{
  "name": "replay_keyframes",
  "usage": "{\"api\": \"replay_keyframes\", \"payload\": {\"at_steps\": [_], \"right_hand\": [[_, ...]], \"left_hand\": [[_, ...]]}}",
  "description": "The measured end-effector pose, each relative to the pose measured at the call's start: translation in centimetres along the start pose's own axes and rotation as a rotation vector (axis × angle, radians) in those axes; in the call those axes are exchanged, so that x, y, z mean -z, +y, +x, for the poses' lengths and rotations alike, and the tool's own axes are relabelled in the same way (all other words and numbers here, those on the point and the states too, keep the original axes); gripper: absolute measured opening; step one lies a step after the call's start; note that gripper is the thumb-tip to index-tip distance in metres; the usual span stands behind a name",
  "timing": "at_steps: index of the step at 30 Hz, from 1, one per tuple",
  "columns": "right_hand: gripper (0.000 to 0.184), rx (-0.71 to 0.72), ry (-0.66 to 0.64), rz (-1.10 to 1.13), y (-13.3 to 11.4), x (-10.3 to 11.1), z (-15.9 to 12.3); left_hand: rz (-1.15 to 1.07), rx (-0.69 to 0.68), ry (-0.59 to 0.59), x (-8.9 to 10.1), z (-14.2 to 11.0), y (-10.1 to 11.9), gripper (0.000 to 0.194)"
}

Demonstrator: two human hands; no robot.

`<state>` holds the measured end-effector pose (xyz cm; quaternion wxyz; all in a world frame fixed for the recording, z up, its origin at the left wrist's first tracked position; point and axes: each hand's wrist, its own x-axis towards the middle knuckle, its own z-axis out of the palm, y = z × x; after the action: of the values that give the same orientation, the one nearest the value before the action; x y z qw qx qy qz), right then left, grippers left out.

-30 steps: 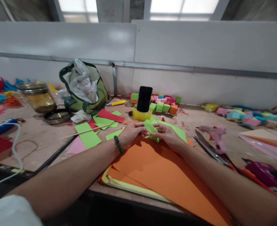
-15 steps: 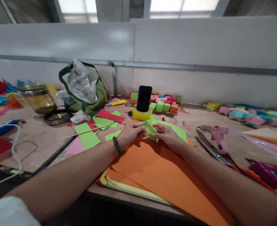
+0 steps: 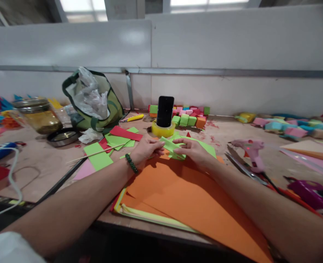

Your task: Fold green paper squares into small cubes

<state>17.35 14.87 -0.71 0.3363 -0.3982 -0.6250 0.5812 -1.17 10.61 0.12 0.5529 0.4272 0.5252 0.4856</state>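
A small folded piece of light green paper (image 3: 169,144) is held between my two hands, above the far end of a stack of orange paper (image 3: 189,197). My left hand (image 3: 148,149) pinches its left end, with a dark green bead bracelet at the wrist. On the right side my right hand (image 3: 192,152) grips the paper with bent fingers. Part of the folds is hidden behind the fingertips. More green sheets (image 3: 205,146) lie just behind the right hand. Green strips (image 3: 98,156), a red strip (image 3: 125,133) and a thin wooden stick (image 3: 92,155) lie left of my hands.
A phone (image 3: 165,111) stands in a yellow tape roll (image 3: 163,128), with colored paper cubes (image 3: 187,119) behind. A pink glue gun (image 3: 250,149) and scissors (image 3: 245,170) lie right. A green bag (image 3: 109,106), glass jar (image 3: 38,115) and yellow cutter (image 3: 135,118) stand or lie left.
The left hand has drawn slightly left, away from the right hand, and the green paper between them now lies more slanted and stretched out. The camera view has shifted a little.
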Motion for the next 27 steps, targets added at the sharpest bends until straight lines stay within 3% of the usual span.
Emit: {"api": "replay_keyframes", "payload": {"at_steps": [3,8,10,18,27], "right_hand": [[0.041,-0.008,0.033,0.028,-0.1,0.5,0.1],[0.042,-0.001,-0.083,-0.05,-1.0,0.6,-0.5],[0.042,-0.01,-0.09,-0.083,-1.2,0.5,-0.7],[0.032,-0.091,-0.07,-0.022,-1.1,0.4,-0.6],[0.031,0.004,-0.075,-0.111,-1.8,0.2,-1.3]], "left_hand": [[-0.019,0.067,-0.037,0.2,-0.1,0.4,0.02],[0.002,0.212,-0.309,0.3,-0.5,0.6,0.022],[0.005,0.214,-0.358,0.3,-0.5,0.3,0.024],[-0.049,0.191,-0.227,0.2,0.1,-0.3,0.015],[-0.049,0.204,-0.267,0.5,0.2,-0.2,0.011]]}}
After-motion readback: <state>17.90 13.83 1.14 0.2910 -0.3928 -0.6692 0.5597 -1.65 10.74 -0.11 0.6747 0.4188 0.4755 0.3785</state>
